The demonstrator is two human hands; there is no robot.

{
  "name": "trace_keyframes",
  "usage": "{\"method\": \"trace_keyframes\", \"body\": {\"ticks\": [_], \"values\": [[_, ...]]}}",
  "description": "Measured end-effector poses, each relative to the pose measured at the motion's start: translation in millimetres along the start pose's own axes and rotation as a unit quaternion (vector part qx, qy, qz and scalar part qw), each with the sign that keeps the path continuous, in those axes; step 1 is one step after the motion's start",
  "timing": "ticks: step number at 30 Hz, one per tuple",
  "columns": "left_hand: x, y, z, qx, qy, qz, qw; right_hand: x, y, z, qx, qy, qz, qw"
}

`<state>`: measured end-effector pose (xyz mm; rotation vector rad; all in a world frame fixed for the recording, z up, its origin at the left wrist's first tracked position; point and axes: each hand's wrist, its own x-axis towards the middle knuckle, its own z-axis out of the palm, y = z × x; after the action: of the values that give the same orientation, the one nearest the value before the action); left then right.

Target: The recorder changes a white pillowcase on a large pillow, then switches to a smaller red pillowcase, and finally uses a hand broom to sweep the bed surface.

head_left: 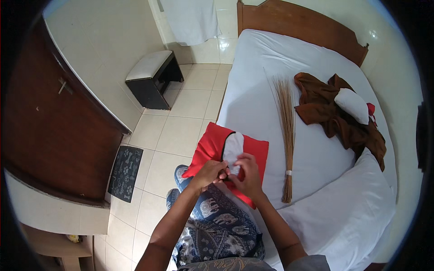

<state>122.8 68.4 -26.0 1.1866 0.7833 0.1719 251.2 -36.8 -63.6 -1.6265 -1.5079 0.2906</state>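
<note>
A red cushion cover [255,152] lies across my lap and the bed's edge, its dark-edged opening showing a white inner cushion [233,149]. My left hand [213,173] is closed on the cover's edge at the near end of that opening. Just to the right, my right hand [247,174] is at the same end, fingers bent over the white part; whether its fingertips pinch anything is hard to tell.
On the white-sheeted bed [251,101] lie a stick broom [288,142], a crumpled brown cloth [339,115], a small white cushion [351,105] and a large white pillow [342,206]. A padded stool [149,81], a paw-print mat [125,172] and a wooden door [64,118] are left.
</note>
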Motion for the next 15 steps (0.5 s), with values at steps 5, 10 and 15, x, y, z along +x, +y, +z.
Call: {"method": "trace_keyframes", "body": {"ticks": [5, 10, 15], "values": [[12, 9, 4, 0.016, -0.004, 0.007, 1.000, -16, -9, -19, -0.112, 0.069, -0.110, 0.985], [14, 8, 7, -0.003, 0.011, -0.029, 1.000, -19, -14, -25, -0.193, 0.041, -0.132, 0.971], [11, 5, 12, 0.011, -0.011, 0.007, 1.000, -11, -23, -27, -0.238, 0.021, -0.135, 0.962]]}}
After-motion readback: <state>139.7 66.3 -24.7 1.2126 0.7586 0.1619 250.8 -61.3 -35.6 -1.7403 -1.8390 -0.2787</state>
